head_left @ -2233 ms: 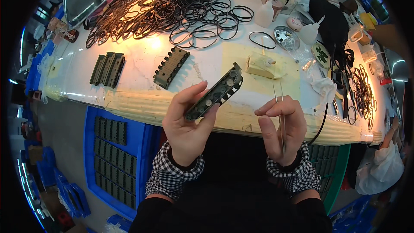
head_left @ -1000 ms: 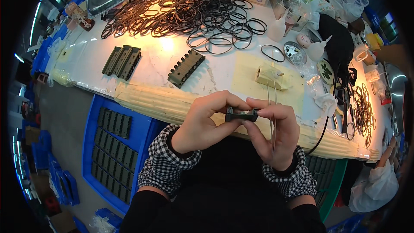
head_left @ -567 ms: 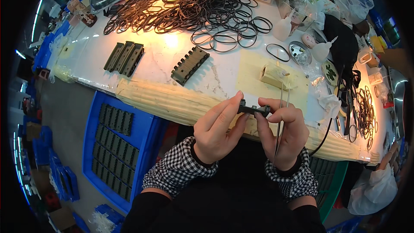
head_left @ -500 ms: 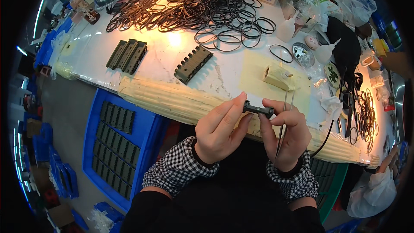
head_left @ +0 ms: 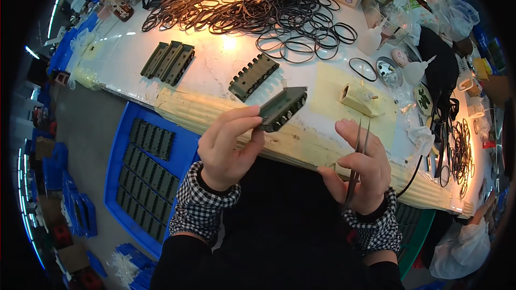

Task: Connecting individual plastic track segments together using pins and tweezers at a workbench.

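Note:
My left hand (head_left: 232, 145) grips one end of a dark green toy tank hull (head_left: 284, 108), a trough-shaped plastic part with small wheels along its side. It is held tilted above the table's front edge. In my right hand (head_left: 365, 166) are metal tweezers (head_left: 358, 158), lying between the fingers with tips pointing up; the thumb and forefinger are apart. Another green hull (head_left: 253, 77) with wheel stubs lies just beyond the held one. To its left several more hulls (head_left: 167, 63) sit side by side. A pale block (head_left: 359, 100) with a small peg rests on yellowish paper.
A heap of black rubber loops (head_left: 242, 8) covers the table's back, under a warm light. Bottles, a round metal dish (head_left: 388, 71) and plastic bags crowd the right side. Below the table's left front, a blue tray (head_left: 115, 182) holds rows of green hulls.
My hands have moved apart. The left has carried the hull left and up, turning it so its hollow shows. The right has let go of the hull and still has the tweezers.

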Tool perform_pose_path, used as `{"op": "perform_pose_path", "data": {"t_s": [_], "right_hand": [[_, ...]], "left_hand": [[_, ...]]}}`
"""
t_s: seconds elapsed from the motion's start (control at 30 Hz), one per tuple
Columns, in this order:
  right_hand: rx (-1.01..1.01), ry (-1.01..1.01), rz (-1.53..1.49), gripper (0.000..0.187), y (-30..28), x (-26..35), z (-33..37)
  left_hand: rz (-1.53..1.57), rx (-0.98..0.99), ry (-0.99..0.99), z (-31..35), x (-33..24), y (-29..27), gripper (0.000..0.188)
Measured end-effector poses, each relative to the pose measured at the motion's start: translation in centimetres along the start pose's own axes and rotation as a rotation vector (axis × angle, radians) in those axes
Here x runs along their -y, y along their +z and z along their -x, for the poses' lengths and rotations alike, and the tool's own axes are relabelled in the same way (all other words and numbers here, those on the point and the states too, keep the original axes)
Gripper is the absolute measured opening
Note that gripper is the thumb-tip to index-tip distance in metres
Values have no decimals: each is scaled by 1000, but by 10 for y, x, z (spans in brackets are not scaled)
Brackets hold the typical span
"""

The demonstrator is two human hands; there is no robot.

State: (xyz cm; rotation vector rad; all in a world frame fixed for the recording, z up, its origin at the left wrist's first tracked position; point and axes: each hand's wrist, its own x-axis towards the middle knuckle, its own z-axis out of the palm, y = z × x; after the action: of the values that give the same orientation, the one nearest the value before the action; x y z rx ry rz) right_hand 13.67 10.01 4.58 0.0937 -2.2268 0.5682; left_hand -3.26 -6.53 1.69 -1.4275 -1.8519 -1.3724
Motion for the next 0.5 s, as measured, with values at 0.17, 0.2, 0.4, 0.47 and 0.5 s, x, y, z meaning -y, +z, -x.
{"op": "perform_pose_path", "data": {"t_s": [0.17, 0.2, 0.4, 0.47, 0.5], "right_hand": [[-19, 38, 54, 29, -6, -6, 6], [-13, 38, 49, 29, -5, -7, 8], [54, 56, 55, 27, -2, -10, 14], [60, 65, 66, 27, -3, -11, 17], [63, 69, 67, 27, -3, -12, 18]], "left_hand": [[-360, -35, 61, -4, 90, -46, 22], [-380, 15, 21, -4, 101, -52, 17], [-517, 302, -77, -10, 119, -73, 19], [-574, 387, -158, -18, 108, -77, 29], [-633, 447, -117, -21, 106, -79, 29]]}}
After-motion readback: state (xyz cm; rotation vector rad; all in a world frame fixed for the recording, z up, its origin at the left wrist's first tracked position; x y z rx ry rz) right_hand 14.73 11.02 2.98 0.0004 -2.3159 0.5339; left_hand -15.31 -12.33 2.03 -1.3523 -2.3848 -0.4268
